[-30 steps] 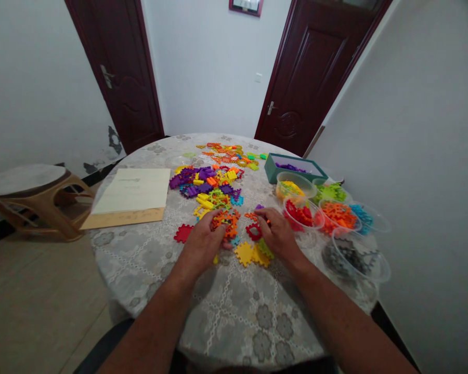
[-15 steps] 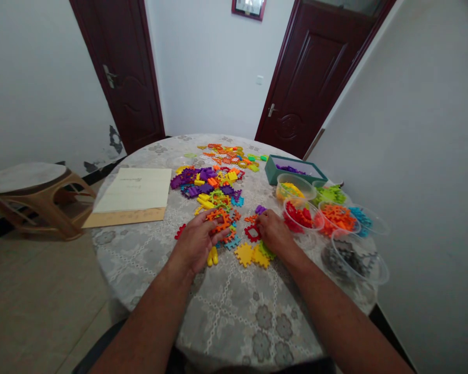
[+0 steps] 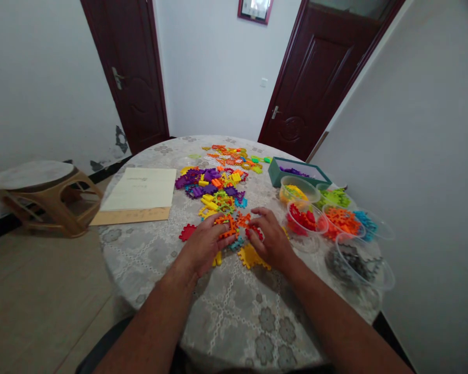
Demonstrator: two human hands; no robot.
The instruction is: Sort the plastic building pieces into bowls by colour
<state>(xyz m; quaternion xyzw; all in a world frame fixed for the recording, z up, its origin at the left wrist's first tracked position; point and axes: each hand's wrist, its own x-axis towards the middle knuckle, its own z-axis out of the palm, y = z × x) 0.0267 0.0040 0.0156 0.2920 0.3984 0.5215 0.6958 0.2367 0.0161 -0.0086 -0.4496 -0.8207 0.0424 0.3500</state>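
My left hand (image 3: 205, 243) is closed around an orange toothed building piece (image 3: 231, 226), fingers along its edges. On the right, my right hand (image 3: 272, 240) hovers over the small pieces with fingers apart; nothing shows in its grasp. Below its fingertips lies a red frame-shaped piece (image 3: 254, 231), partly covered. Between the hands are more orange pieces (image 3: 243, 220) and a blue piece (image 3: 237, 243). Yellow toothed plates (image 3: 251, 256) lie just under my right hand. A yellow peg-like piece (image 3: 217, 258) and a red toothed plate (image 3: 187, 232) flank my left hand.
Ahead is a mixed pile of purple and yellow pieces (image 3: 208, 188), with orange ones (image 3: 230, 154) beyond. Clear plastic tubs (image 3: 320, 228) of colour-sorted pieces and a green box (image 3: 273, 174) line the right. A pale sheet on a board (image 3: 140, 189) lies left; a stool (image 3: 47, 200) stands beyond.
My right hand has shifted left and lifted slightly, its fingers spreading over the red piece. My left hand keeps the orange piece, now tilted. The whole view has shifted a little.
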